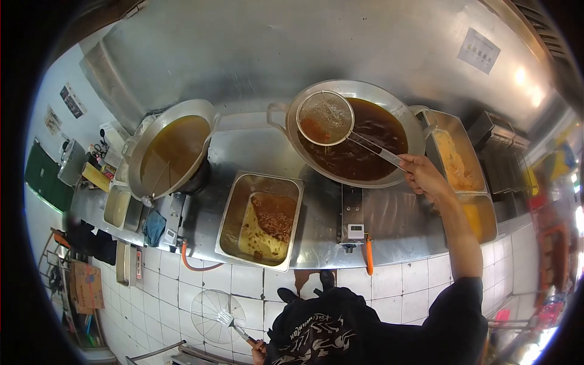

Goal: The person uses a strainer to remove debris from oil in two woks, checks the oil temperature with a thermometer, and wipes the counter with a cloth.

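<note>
My right hand (pixel 423 176) is closed around the handle of a round fine-mesh strainer (pixel 326 117). The strainer hovers over the left side of a big metal wok (pixel 353 180) of dark brown oil, with a reddish-brown patch showing in its mesh. Low in the view, my left hand (pixel 260 351) grips the handle of what looks like a wide, round wire skimmer (pixel 234 325), held out above the floor tiles. On the counter between the two woks sits a deep steel pan (pixel 224 243) holding yellowish oil and brown crumbs.
A second wok (pixel 205 109) of lighter brown oil stands at left. Steel trays (pixel 480 164) with yellow-orange food lie at right. A blue cloth (pixel 154 228) and small steel container (pixel 117 207) are at the left counter edge. Orange hoses (pixel 369 258) hang along the front.
</note>
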### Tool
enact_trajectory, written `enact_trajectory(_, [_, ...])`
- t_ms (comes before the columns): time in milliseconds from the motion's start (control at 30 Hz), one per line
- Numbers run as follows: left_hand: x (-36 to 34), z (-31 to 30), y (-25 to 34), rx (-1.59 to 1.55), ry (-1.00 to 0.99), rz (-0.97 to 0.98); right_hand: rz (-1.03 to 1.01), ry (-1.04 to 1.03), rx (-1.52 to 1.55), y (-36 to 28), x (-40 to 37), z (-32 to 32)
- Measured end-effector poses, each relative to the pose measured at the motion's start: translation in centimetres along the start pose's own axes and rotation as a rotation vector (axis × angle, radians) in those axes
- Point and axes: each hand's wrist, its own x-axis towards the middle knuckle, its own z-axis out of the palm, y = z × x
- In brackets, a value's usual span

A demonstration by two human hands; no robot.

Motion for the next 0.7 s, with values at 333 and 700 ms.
enact_trajectory(333, [0.2, -0.2, -0.5, 0.030, 0.001, 0.007, 0.007, -0.007, 0.064, 0.6, 0.0, -0.1])
enact_trajectory(700, [0.9, -0.8, -1.3, -0.133, 0.046, -0.001, -0.173, 0.137, 0.096, -3.0, -1.6, -0.1])
